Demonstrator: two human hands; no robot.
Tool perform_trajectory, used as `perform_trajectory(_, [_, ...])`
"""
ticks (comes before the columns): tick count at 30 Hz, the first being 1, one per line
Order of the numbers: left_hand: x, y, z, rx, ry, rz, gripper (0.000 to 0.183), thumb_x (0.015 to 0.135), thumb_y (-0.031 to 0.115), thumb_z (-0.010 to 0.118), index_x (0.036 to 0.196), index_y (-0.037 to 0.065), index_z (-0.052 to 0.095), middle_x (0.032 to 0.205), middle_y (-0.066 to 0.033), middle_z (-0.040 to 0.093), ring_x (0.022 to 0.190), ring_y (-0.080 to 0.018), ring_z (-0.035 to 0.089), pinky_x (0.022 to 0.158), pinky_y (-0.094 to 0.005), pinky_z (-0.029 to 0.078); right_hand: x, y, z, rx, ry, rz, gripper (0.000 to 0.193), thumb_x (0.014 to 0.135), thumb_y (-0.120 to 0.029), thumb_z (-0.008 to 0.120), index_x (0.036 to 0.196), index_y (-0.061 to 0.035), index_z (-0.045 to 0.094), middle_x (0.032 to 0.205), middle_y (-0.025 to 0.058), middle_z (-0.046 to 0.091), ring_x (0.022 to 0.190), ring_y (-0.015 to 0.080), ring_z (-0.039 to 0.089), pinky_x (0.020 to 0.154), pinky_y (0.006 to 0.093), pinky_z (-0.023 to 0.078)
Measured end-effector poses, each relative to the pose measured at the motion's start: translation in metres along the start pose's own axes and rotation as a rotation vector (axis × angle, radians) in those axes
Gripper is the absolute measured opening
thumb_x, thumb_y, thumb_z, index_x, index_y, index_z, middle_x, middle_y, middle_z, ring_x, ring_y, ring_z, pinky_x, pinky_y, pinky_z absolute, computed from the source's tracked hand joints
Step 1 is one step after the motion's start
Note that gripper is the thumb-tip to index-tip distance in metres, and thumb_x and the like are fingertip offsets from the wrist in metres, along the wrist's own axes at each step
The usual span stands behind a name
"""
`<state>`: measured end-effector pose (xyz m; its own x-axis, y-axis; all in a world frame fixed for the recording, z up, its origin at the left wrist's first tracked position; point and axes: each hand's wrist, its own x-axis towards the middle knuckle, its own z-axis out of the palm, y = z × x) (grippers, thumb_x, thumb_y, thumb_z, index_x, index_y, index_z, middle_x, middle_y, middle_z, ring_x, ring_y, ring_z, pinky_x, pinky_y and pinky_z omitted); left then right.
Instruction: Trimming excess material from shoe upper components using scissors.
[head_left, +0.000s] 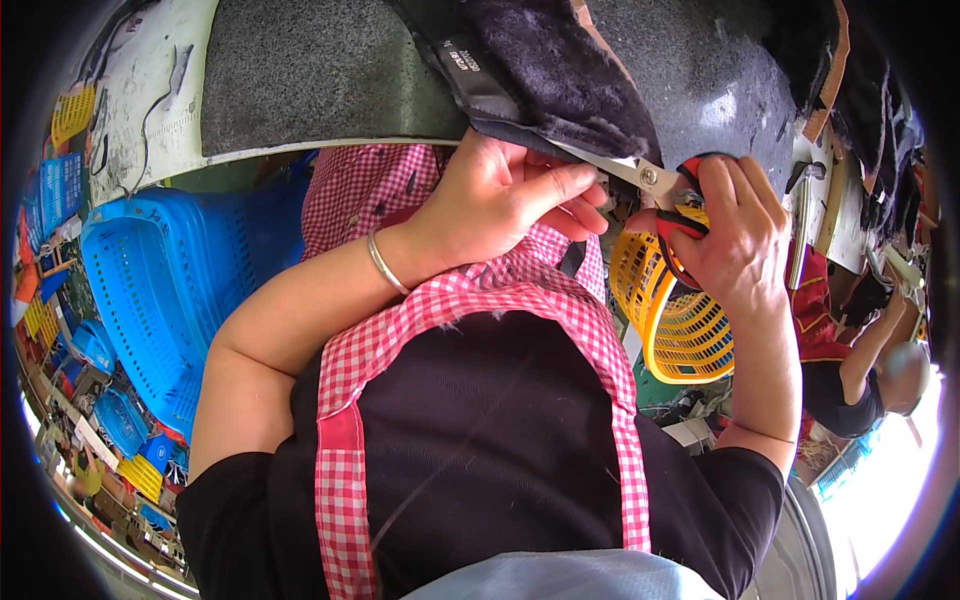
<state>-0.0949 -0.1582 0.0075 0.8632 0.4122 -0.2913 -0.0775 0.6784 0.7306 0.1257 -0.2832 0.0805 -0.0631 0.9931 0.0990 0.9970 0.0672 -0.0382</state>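
Observation:
My right hand (740, 225) grips scissors (648, 178) with red and black handles. Their metal blades point left along the lower edge of a black fur-lined piece (560, 80). The piece has a smooth black strip with white print and a fluffy dark pile, and it overhangs the table's near edge. With fingers curled and thumb extended toward the blades, my left hand (500, 200) is at that same edge, apparently pinching it. The piece partly hides its fingertips. How far apart the blades are is hard to make out.
A grey speckled worktop (320, 75) spans the top. Stacked blue plastic baskets (150, 290) stand at left, and a yellow basket (690, 345) is below my right hand. A hammer (802, 215) lies at right, near more black fur (870, 140). Another person (850, 385) works at far right.

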Motion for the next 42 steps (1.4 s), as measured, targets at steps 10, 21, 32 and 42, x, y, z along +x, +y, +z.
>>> perform_trajectory(10, [-0.007, -0.001, -0.006, -0.015, 0.018, -0.029, 0.018, 0.104, 0.008, 0.067, 0.118, -0.003, 0.066, 0.097, -0.0137, 0.074, 0.082, -0.0231, 0.078, 0.07, -0.0333, 0.068, 0.013, -0.013, 0.003, 0.06, -0.038, -0.002, 0.048, 0.06, -0.025, 0.091, 0.095, -0.0061, 0.064, 0.084, 0.0073, 0.066, 0.078, 0.0285, 0.066, 0.069, 0.039, 0.059])
perform_trajectory(21, [-0.04, 0.031, -0.039, 0.238, 0.172, 0.05, 0.019, 0.107, 0.012, 0.06, 0.113, -0.005, 0.064, 0.105, -0.0201, 0.076, 0.083, -0.0245, 0.079, 0.066, -0.0281, 0.065, 0.011, -0.013, -0.006, 0.012, -0.03, 0.017, 0.054, 0.064, -0.037, 0.094, 0.095, -0.0052, 0.063, 0.086, 0.0075, 0.065, 0.081, 0.0293, 0.066, 0.068, 0.0401, 0.055])
perform_trajectory(32, [-0.03, 0.017, -0.027, 0.124, 0.001, 0.046, 0.026, 0.107, 0.008, 0.059, 0.128, -0.007, 0.062, 0.115, -0.0206, 0.075, 0.091, -0.0244, 0.078, 0.08, -0.0355, 0.068, 0.016, -0.018, -0.006, 0.083, -0.115, 0.03, 0.06, 0.063, -0.039, 0.094, 0.101, -0.005, 0.063, 0.088, 0.0073, 0.064, 0.084, 0.0294, 0.066, 0.069, 0.0407, 0.055])
perform_trajectory(42, [-0.02, 0.007, -0.019, 0.106, 0.025, 0.099, 0.021, 0.106, 0.008, 0.062, 0.123, -0.004, 0.066, 0.111, -0.0182, 0.077, 0.089, -0.0227, 0.078, 0.078, -0.0347, 0.067, 0.01, -0.017, -0.024, -0.03, -0.092, 0.009, 0.054, 0.057, -0.033, 0.093, 0.095, -0.0076, 0.065, 0.087, 0.005, 0.066, 0.081, 0.0261, 0.066, 0.068, 0.0382, 0.056])
